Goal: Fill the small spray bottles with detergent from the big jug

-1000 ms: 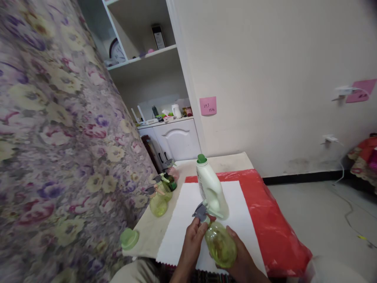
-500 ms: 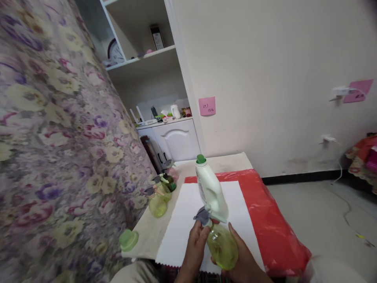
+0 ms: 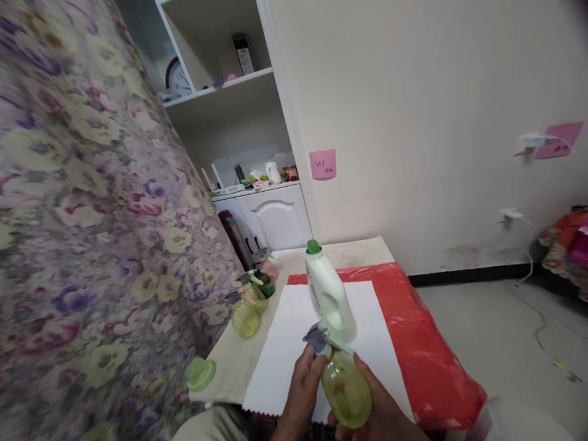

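A transparent yellow-green spray bottle (image 3: 346, 389) with a grey spray head (image 3: 316, 337) is held tilted near the table's front edge. My left hand (image 3: 303, 381) pinches it at the neck, just under the head. Around the right side and underside of its body my right hand (image 3: 382, 404) is closed, fingers partly hidden behind the bottle. Just beyond stands a large pale green jug (image 3: 328, 294) with a handle and an open neck showing a dark green spout. Its light green cap (image 3: 199, 373) seems to be the one lying at the table's left corner.
Several spray bottles (image 3: 245, 318) line the table's left side beside a floral curtain (image 3: 105, 214). White paper (image 3: 271, 361) and a red sheet (image 3: 413, 343) cover much of the table. A shelf cabinet (image 3: 278, 211) stands behind, next to the wall.
The spray bottle's body has tipped slightly lower toward me, and my right hand has shifted a little down with it. The jug and other bottles stay put.
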`<state>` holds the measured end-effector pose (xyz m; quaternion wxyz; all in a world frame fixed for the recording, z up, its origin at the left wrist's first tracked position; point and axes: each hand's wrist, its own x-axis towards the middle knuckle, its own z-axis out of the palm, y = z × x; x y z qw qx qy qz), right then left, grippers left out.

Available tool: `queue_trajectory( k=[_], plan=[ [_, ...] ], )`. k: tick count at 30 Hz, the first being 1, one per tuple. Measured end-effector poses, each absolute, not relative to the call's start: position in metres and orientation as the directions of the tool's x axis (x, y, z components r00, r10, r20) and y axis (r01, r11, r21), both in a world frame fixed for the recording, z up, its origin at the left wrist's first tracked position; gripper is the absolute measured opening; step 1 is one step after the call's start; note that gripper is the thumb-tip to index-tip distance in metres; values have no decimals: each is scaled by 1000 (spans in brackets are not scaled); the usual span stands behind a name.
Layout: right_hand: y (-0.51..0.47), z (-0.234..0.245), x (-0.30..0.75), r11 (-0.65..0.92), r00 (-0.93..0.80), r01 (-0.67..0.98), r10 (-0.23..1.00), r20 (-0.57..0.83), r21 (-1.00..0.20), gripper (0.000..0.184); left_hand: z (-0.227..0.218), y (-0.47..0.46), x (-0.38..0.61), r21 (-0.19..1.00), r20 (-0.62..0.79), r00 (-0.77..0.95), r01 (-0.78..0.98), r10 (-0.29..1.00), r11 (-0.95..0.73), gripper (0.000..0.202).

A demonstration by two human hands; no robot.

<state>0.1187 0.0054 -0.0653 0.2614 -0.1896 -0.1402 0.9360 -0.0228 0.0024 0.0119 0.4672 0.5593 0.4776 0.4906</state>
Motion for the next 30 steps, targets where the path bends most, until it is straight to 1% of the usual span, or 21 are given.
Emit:
queue_trajectory(
  k=[3, 5, 7, 9, 12, 14, 16, 17, 21, 23, 26, 30],
  plan=[
    [6, -69, 119, -849, -824, -385, 493, -280, -362, 91, 13, 1, -23, 993, 96, 54, 57, 994, -99, 53],
    [7, -67, 118, -848, -822, -402, 500, -273, -345, 97, 10, 1, -23, 994, 91, 9, 66, 996, -91, 54],
    [7, -64, 115, -823, -791, -459, 551, -267, -335, 98, 6, 2, -25, 993, 84, -39, 84, 996, -80, 53],
    [7, -66, 111, -792, -754, -504, 598, -271, -345, 94, 2, 4, -27, 992, 81, -86, 99, 993, -73, 50],
    [7, -73, 104, -726, -688, -535, 671, -276, -431, 83, -6, 9, -29, 989, 108, -151, 118, 983, -90, 49],
    [8, -76, 102, -642, -621, -587, 748, -234, -493, 78, -13, 12, -31, 984, 141, -173, 131, 975, -119, 50],
    [9, -74, 103, -579, -572, -635, 797, -193, -512, 75, -19, 13, -34, 981, 151, -195, 154, 969, -122, 51],
    [10, -72, 104, -582, -573, -637, 796, -194, -506, 75, -23, 13, -36, 980, 139, -208, 170, 968, -104, 50],
    [11, -61, 106, -675, -657, -594, 721, -220, -437, 77, -37, 13, -41, 976, 65, -209, 219, 976, -18, 52],
    [11, -58, 104, -644, -627, -643, 754, -197, -414, 75, -43, 14, -43, 977, 42, -218, 215, 975, 6, 55],
    [11, -61, 101, -576, -566, -687, 806, -171, -442, 69, -47, 14, -42, 979, 37, -266, 204, 963, 19, 57],
    [10, -75, 99, -582, -574, -656, 798, -183, -480, 69, -35, 10, -36, 982, 103, -234, 177, 967, -61, 52]
  ],
)
